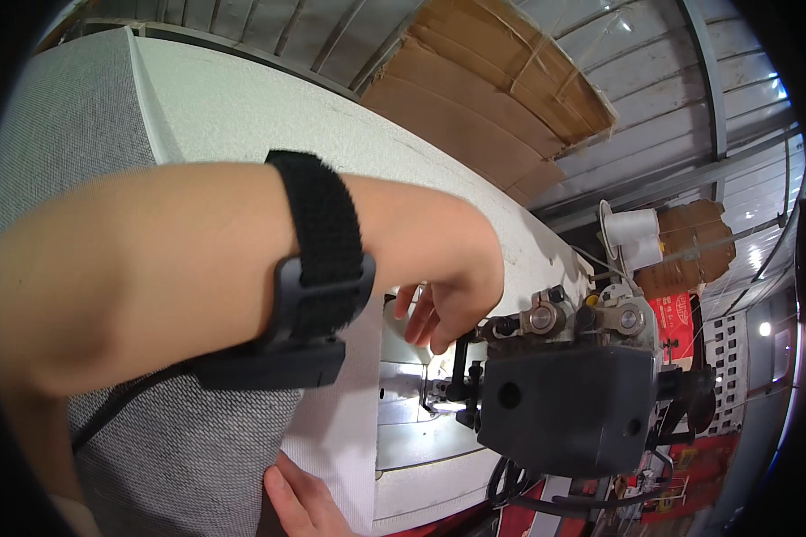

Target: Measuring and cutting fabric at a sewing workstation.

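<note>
Where right hand (309, 503) lies — grey fabric (197, 443) touching fingertips.

Two bare hands (470, 277), one grey woven cloth (206, 456), one black fabric wrist strap (321, 210), one black-fronted metal sewing machine (564, 403), two white cylindrical spools (631, 225), one white perforated panel (724, 358), one long white tabletop (251, 103)

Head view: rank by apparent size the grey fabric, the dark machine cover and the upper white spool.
1. Grey fabric, partly hidden by the forearm, yet largest
2. Dark machine cover
3. Upper white spool, smallest here; it sits farther back, so true size is unsure
</note>
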Action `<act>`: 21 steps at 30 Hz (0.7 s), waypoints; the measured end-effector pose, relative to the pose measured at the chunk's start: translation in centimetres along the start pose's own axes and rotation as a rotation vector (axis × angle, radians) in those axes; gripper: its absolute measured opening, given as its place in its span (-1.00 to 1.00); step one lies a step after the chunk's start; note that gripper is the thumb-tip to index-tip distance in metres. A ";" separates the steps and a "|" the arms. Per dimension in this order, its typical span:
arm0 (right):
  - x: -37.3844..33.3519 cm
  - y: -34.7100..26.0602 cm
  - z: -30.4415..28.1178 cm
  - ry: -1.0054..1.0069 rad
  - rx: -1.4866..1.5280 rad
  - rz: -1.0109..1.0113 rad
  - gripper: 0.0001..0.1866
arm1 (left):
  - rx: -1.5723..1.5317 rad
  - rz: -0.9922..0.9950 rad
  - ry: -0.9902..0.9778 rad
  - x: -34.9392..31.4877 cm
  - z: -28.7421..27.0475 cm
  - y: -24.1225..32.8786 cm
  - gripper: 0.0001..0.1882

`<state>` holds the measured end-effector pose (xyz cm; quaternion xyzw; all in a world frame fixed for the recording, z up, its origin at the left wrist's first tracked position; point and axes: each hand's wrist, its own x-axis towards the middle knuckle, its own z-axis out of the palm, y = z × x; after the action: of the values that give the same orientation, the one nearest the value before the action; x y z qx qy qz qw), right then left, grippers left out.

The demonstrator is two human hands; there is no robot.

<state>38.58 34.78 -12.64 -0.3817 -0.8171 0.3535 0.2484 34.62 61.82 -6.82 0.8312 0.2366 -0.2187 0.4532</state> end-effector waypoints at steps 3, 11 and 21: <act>0.0 0.1 0.0 0.006 0.011 0.002 0.01 | -0.041 0.107 -0.071 0.2 -0.7 0.1 -0.80; -0.1 0.1 0.0 0.007 0.040 0.004 -0.02 | -0.220 0.185 0.081 2.2 2.5 -2.1 -0.78; 0.3 0.4 -0.1 0.007 0.040 0.015 -0.05 | -0.170 0.400 0.348 3.3 4.6 -3.3 -0.95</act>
<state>38.60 35.24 -12.83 -0.3840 -0.8061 0.3702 0.2562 34.61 60.08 -13.20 0.8454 0.1596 0.0420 0.5080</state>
